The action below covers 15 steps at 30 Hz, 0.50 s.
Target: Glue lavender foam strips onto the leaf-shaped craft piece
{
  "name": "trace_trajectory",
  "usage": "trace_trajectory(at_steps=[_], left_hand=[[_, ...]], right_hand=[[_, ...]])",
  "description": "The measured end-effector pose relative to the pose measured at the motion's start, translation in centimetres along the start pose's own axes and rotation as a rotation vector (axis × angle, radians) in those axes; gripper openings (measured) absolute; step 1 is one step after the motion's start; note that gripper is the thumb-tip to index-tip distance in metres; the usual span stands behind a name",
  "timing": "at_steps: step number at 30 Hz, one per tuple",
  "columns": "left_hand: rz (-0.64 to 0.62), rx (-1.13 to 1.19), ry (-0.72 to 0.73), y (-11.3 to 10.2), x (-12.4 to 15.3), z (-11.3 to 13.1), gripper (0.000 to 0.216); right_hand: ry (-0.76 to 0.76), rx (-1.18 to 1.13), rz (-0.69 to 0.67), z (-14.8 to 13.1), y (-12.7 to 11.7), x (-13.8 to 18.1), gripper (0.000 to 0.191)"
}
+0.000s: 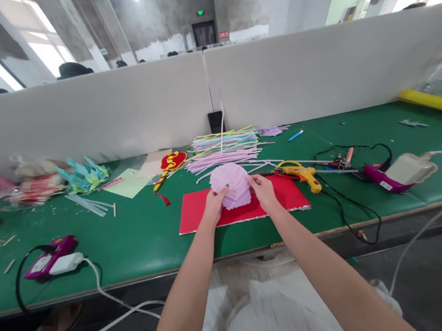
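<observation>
Between my two hands is a pale lilac fan-shaped piece [230,184] with a rounded top and ribbed lines, held over a red board [194,210]. My left hand [214,203] grips its left edge, thumb on the front face. Its right edge is pinched by the fingers of my right hand [263,189]. Right behind the piece lies a bundle of pastel pipe cleaners [224,158], the nearest ones lilac. One pale pipe cleaner [222,125] stands up from the bundle's middle. A yellow hot glue gun [303,175] rests at the board's right end.
Purple power strips [55,257] [381,178] with cables lie at both sides. A red and yellow ornament [173,162], light paper sheets [130,182] and turquoise pieces [84,173] are on the left. A blue pen [295,135] and yellow roll [440,101] lie right. A grey partition [109,111] stands behind.
</observation>
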<state>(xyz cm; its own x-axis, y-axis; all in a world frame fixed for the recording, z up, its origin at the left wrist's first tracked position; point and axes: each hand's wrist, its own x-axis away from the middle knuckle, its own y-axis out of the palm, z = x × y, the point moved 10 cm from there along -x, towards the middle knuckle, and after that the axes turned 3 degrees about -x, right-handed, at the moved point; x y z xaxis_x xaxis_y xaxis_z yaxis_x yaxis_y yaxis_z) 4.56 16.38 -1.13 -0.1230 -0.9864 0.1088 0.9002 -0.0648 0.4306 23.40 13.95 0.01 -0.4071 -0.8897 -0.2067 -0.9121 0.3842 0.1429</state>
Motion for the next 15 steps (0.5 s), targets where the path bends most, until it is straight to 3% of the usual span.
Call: trace_trajectory(at_steps=[9,15], left_hand=[[-0.023,-0.011,-0.02,0.2,0.0,-0.3,0.049],[-0.022,-0.052,0.001,-0.1,-0.3,-0.6,0.055]], right_hand=[[0.014,-0.006,0.019,-0.5,0.1,0.3,0.052],[0.034,0.051,-0.086,-1.1,1.4,0.8,0.041]])
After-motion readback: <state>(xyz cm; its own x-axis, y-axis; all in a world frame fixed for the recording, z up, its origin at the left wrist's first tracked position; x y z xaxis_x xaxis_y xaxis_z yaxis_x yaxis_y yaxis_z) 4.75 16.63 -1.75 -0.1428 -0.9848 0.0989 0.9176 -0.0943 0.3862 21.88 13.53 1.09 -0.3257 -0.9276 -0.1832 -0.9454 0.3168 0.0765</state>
